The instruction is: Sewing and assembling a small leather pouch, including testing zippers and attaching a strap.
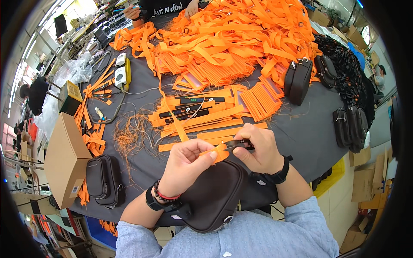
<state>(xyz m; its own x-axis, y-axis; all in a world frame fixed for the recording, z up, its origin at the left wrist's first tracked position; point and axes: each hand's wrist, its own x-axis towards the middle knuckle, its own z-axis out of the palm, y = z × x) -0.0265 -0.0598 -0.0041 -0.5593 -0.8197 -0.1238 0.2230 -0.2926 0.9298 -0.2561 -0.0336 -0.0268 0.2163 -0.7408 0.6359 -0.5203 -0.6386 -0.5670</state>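
My left hand (188,161) is closed, pinching an orange webbing strap (220,153) between thumb and fingers. In my right hand (263,150) is a pair of small black snips (235,144), its tip touching or right beside the held strap. Below both hands a dark brown zipped bag (215,189) lies at the table's near edge, against my body. Just beyond the hands lie flat orange strips (223,122), several with black printed labels (189,109). My fingers partly cover the snips' handles.
A large heap of orange straps (241,30) covers the far table, where another person's hands show. More dark bags stand at the right (299,81) and left (103,180). A cardboard box (66,159), tangled orange thread (133,133) and a white-yellow power strip (122,71) are on the left.
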